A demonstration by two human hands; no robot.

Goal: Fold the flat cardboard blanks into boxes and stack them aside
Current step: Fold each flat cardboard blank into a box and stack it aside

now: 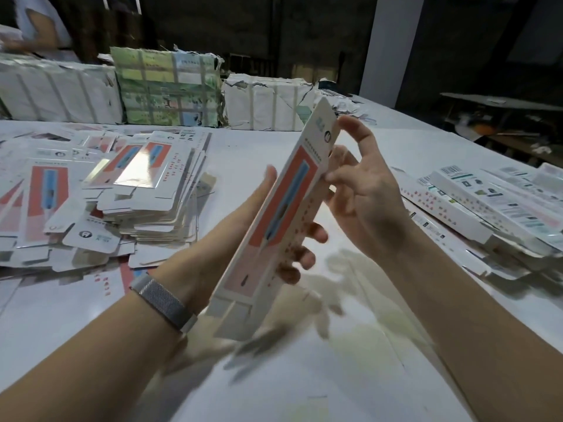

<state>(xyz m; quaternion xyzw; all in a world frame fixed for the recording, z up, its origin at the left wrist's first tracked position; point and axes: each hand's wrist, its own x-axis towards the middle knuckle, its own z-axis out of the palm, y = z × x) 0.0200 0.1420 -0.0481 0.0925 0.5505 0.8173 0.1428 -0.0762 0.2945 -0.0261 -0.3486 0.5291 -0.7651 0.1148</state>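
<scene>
I hold a long, narrow white carton (pixel 283 208) with an orange and pink panel up on end above the table, tilted with its top away from me. My left hand (pixel 243 214) grips it from behind, thumb along the near edge and fingertips curled round the right side. My right hand (pixel 362 190) touches its right edge near the top, fingers spread and mostly straight. A heap of flat blanks (pixel 128 184) of the same print lies at the left. Folded boxes (pixel 475 205) lie stacked at the right.
Taped bundles of wrapped stock (pixel 164 86) stand in a row along the far side of the white table (pixel 304 376). Another person (pixel 39 25) stands at the far left corner. Beyond the table's right edge, clutter lies on a dark floor.
</scene>
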